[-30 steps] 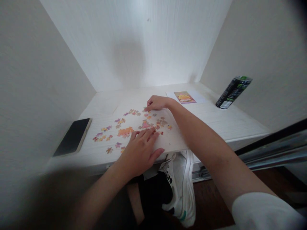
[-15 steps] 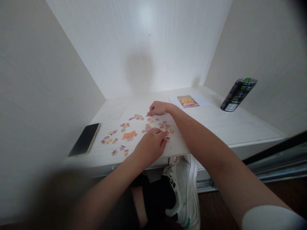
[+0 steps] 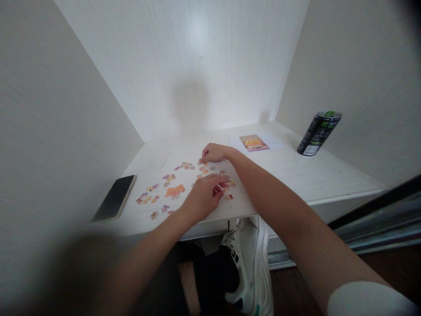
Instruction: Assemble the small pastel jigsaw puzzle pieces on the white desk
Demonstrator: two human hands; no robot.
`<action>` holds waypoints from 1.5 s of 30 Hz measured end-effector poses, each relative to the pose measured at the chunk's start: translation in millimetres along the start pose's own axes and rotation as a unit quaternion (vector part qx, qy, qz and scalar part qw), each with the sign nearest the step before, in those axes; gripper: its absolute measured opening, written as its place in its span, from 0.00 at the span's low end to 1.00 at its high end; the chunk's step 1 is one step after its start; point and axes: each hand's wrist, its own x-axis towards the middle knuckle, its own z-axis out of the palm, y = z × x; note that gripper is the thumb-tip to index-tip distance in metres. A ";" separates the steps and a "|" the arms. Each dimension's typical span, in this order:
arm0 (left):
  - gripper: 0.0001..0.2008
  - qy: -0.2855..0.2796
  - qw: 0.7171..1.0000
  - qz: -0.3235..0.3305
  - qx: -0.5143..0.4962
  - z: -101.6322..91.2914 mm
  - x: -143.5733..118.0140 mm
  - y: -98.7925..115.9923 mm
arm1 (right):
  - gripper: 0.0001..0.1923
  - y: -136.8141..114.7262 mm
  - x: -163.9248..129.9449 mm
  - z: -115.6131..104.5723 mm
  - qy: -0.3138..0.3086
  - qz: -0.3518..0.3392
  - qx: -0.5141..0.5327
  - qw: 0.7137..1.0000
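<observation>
Several small puzzle pieces (image 3: 158, 193) in pink, orange and purple lie scattered on a white desk (image 3: 296, 175). A joined orange cluster (image 3: 174, 191) sits among them. My left hand (image 3: 200, 197) rests over the pieces near the front edge, fingers curled and pinching a small reddish piece (image 3: 217, 188). My right hand (image 3: 214, 152) is farther back, fingertips pressed down on pieces at the far side of the scatter; whether it grips one is hidden.
A dark phone (image 3: 115, 197) lies at the desk's left edge. A reference picture card (image 3: 253, 142) lies on paper at the back. A black drink can (image 3: 318, 133) stands at the right. Walls enclose three sides. A white shoe (image 3: 255, 259) shows below the desk.
My left hand curled from lying flat, slid right and pinched a piece. My right hand stayed in place at the far pieces. The camera shifted slightly.
</observation>
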 end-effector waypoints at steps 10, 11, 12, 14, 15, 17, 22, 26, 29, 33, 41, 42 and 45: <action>0.19 0.156 0.938 -0.159 -0.267 -50.6 -9.7 -21.7 | 0.15 -26.0 -9.2 -6.7 -0.056 -0.027 0.252 0.966; 0.20 0.169 0.936 -0.163 -0.262 -57.5 -13.3 -25.2 | 0.15 -32.7 -11.2 -6.6 -0.087 -0.033 0.285 0.954; 0.20 0.179 0.936 -0.166 -0.253 -63.7 -17.2 -28.4 | 0.15 -40.0 -13.3 -6.2 -0.121 -0.041 0.304 0.944; 0.21 0.195 0.938 -0.172 -0.231 -74.1 -25.1 -33.8 | 0.15 -55.3 -17.2 -4.4 -0.167 -0.057 0.320 0.931; 0.21 0.198 0.938 -0.177 -0.223 -78.1 -28.8 -35.8 | 0.14 -62.8 -18.8 -3.0 -0.182 -0.067 0.323 0.926; 0.24 0.204 0.935 -0.182 -0.226 -84.2 -35.2 -38.4 | 0.13 -76.7 -21.3 0.4 -0.212 -0.094 0.310 0.922; 0.30 0.202 0.922 -0.218 -0.246 -89.8 -45.4 -43.6 | 0.08 -99.2 -24.6 10.2 -0.190 -0.133 0.266 0.936; 0.30 0.179 0.927 -0.222 -0.245 -88.9 -51.4 -56.1 | 0.08 -106.5 -25.0 17.6 -0.196 -0.131 0.231 0.944; 0.28 0.157 0.946 -0.199 -0.201 -91.6 -57.8 -69.0 | 0.07 -107.7 -23.1 24.2 -0.193 -0.121 0.230 0.946; 0.20 0.111 0.985 -0.131 -0.004 -101.8 -69.2 -85.0 | 0.06 -102.9 -19.1 30.8 -0.203 -0.095 0.206 0.953; 0.15 -0.044 0.988 -0.001 0.146 -96.6 -75.1 -94.6 | 0.07 -96.3 -17.7 31.4 -0.237 -0.053 0.130 0.961; 0.14 -0.045 0.987 0.005 0.152 -94.4 -74.6 -93.8 | 0.07 -96.9 -18.3 31.4 -0.236 -0.050 0.123 0.963; 0.14 -0.031 0.986 0.009 0.161 -89.8 -73.8 -92.2 | 0.05 -98.6 -19.7 31.7 -0.236 -0.043 0.105 0.965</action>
